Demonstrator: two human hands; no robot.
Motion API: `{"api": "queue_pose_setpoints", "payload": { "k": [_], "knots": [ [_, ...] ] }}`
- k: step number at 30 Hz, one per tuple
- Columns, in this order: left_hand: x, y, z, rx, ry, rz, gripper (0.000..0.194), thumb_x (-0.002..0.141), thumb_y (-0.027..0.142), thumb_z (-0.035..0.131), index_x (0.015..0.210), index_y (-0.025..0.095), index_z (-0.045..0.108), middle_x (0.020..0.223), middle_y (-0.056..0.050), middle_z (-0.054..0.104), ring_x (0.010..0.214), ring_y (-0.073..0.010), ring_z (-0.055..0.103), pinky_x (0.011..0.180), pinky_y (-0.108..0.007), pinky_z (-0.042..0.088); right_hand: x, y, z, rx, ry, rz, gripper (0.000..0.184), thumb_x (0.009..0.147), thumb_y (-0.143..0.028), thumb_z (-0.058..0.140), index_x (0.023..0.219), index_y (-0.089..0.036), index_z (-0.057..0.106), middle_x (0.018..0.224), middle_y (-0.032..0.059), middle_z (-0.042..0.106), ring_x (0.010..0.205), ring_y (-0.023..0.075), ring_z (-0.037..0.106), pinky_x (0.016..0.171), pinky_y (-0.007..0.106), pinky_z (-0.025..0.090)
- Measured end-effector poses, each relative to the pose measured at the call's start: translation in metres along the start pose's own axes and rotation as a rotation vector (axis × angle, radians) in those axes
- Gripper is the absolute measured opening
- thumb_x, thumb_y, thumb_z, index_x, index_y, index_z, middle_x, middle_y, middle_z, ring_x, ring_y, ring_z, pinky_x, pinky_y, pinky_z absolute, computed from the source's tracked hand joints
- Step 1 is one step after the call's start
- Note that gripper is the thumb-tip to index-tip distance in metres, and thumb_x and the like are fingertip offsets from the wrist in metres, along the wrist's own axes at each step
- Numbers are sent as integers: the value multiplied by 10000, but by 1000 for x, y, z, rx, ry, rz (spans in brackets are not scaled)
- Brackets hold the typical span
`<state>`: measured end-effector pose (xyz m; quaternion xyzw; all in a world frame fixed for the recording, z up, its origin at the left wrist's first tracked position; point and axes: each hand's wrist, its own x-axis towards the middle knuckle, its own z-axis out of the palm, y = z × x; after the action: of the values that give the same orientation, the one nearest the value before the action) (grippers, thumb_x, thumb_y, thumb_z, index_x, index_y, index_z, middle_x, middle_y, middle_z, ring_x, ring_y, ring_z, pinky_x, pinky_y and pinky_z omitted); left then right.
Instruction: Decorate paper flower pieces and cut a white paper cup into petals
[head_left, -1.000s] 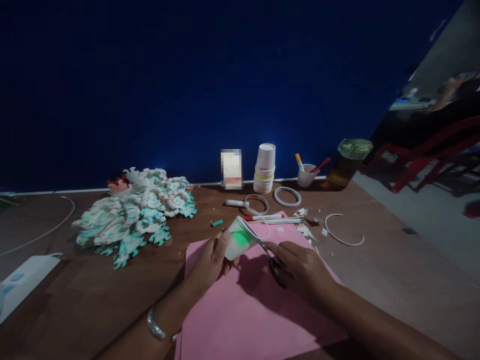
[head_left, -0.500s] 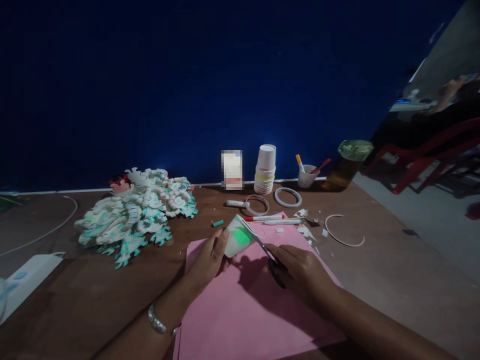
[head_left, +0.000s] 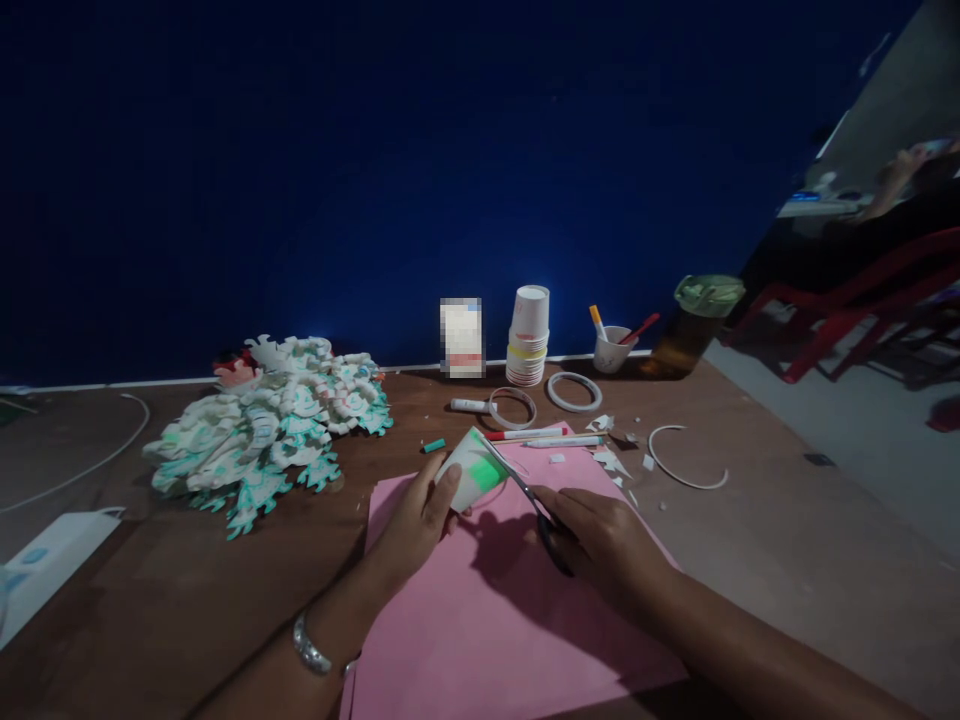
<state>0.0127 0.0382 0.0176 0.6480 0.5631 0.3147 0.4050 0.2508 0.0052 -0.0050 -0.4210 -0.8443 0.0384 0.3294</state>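
My left hand (head_left: 424,510) grips a white paper cup (head_left: 466,482) with a bright green patch, tilted on its side, thumb on the near face. In my right hand (head_left: 596,535) is a pair of scissors (head_left: 525,488), its dark handles partly hidden by my fingers. The blades lie along the cup's upper right edge, by its rim. Beneath both hands a stack of pink paper (head_left: 480,640) covers the table. At the paper's far edge lie a red-capped marker (head_left: 525,434) and a green-ended marker (head_left: 562,442).
A pile of white and green paper cutouts (head_left: 277,430) lies left. Behind are stacked paper cups (head_left: 529,335), tape rolls (head_left: 574,392) and a cup of pens (head_left: 613,350). Paper scraps (head_left: 611,462) and a white ring strip (head_left: 686,488) lie right. A power strip (head_left: 60,565) sits front left.
The cup has turned a little in my left hand, and its green patch looks narrower. The loose strip by the blades shows less. My right hand stays nearly in place.
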Motion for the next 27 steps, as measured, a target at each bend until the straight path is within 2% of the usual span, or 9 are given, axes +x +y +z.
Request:
{"api": "queue_pose_setpoints", "payload": {
  "k": [4,9,12,14,19,24,27],
  "knots": [
    [0,-1,-1,33,27,0,515,956,649,335,988,207,596,564,42,537,515,-148,486,504,-247,367,0,0,0,-5,-1,6,349,867,-89,551,1197,-115,661,710,39,659,568,168,602,546,261,395],
    [-2,1,-3,75,6,12,535,965,640,323,1113,201,592,595,35,550,541,-166,516,529,-260,390,-1,3,3,-35,37,-3,373,879,-98,506,1222,-128,652,732,50,676,567,173,604,539,266,395],
    [-2,1,-3,85,-25,51,541,973,621,326,1197,200,581,825,-36,684,639,-180,599,586,-271,444,-1,3,4,-33,43,0,385,875,-104,503,1228,-144,650,743,50,676,574,169,601,548,262,401],
    [-2,0,-3,121,-27,95,535,973,609,343,1227,201,577,954,-67,708,718,-192,634,627,-276,464,-1,2,4,-16,54,10,374,879,-116,515,1226,-144,652,750,52,675,587,168,601,561,262,410],
    [-2,-1,-3,203,-54,123,547,968,603,345,1222,173,569,814,-51,694,733,-222,638,624,-292,455,1,2,2,25,59,28,337,878,-141,551,1194,-142,669,727,46,661,581,163,583,559,259,399],
    [-4,-2,-3,193,14,70,572,974,592,329,1283,177,573,834,-60,711,761,-234,658,706,-327,493,0,2,1,23,78,5,310,893,-142,551,1178,-143,674,688,33,653,540,149,568,532,246,383],
    [-2,-5,-3,172,109,63,538,977,579,334,1250,210,615,1019,-92,734,1010,-260,661,873,-351,494,-1,0,-1,19,63,9,330,874,-115,533,1174,-133,671,714,52,678,562,161,601,536,248,396]
  ]
}}
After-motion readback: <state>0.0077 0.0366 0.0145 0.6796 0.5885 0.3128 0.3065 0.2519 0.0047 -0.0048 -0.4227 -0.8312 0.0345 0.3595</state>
